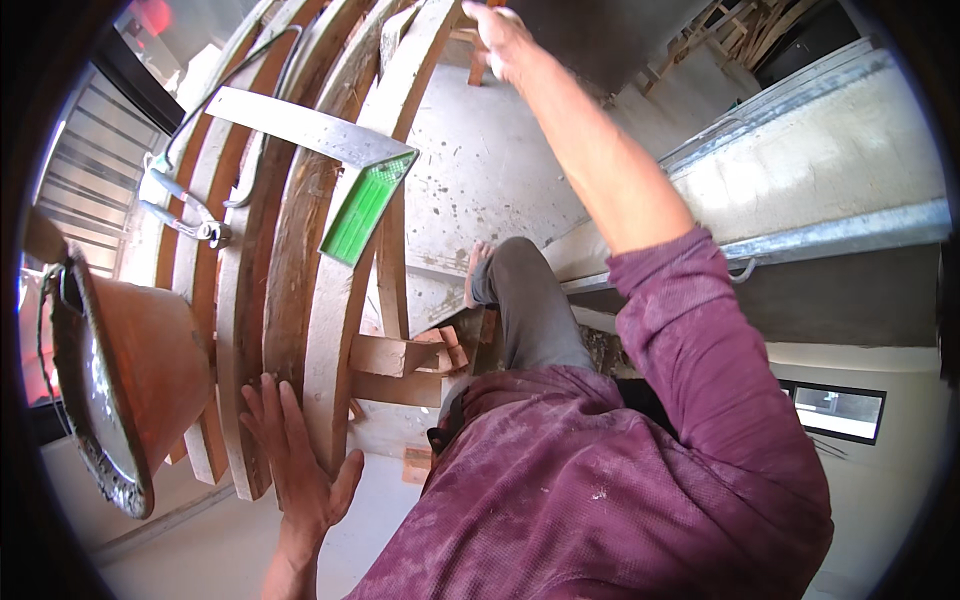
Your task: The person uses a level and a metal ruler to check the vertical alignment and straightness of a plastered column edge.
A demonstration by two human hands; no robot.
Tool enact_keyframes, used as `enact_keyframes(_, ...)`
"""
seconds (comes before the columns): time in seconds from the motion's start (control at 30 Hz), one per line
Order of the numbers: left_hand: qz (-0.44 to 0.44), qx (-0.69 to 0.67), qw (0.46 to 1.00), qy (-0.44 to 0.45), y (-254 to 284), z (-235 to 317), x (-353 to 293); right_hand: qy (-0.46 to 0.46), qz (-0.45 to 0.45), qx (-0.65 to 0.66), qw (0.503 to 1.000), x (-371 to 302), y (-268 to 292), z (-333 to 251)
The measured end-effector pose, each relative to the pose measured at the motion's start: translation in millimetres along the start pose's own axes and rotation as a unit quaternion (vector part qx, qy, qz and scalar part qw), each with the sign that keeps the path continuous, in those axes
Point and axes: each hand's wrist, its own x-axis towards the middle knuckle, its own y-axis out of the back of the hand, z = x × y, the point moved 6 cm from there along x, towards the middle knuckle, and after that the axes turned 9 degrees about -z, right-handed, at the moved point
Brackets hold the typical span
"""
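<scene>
My left hand (300,460) rests palm down on the near ends of the wooden beams, its fingers stretched and the thumb apart. Under it lies the rightmost beam (335,330). At the top edge, my right hand (505,42) reaches to the far end of this beam; its fingers are blurred and partly cut off, so their grip is unclear. A try square (360,215) with a green handle and a metal blade lies across several beams. Left of it sits a pair of pincers (190,212) with light blue-grey handles.
An orange bucket (150,360) with a cement-crusted rim hangs or stands at the left. Below the beams are wooden supports (400,355) and brick-coloured blocks (418,463). A long metal-edged ledge (800,150) runs along the right. Scrap wood (735,40) is piled at the far right.
</scene>
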Motion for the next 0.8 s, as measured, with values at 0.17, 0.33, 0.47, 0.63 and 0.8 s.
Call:
enact_keyframes(0.17,-0.012,-0.003,0.999,0.036,3,-5,3,0.001,-0.067,0.121,0.990,31,-12,-35)
enact_keyframes(0.33,-0.016,-0.024,0.996,0.083,-4,-13,1,-0.061,-0.058,0.064,0.994,54,-12,-26)
enact_keyframes(0.47,-0.014,-0.047,0.993,0.111,-1,-19,-4,0.007,-0.143,0.069,0.987,80,-20,-11)
enact_keyframes(0.63,-0.022,-0.041,0.993,0.104,-4,-24,-5,0.033,-0.121,0.081,0.989,69,-14,-21)
enact_keyframes(0.8,-0.028,-0.036,0.992,0.114,-2,-20,-5,0.007,-0.064,0.094,0.994,71,-13,-20)
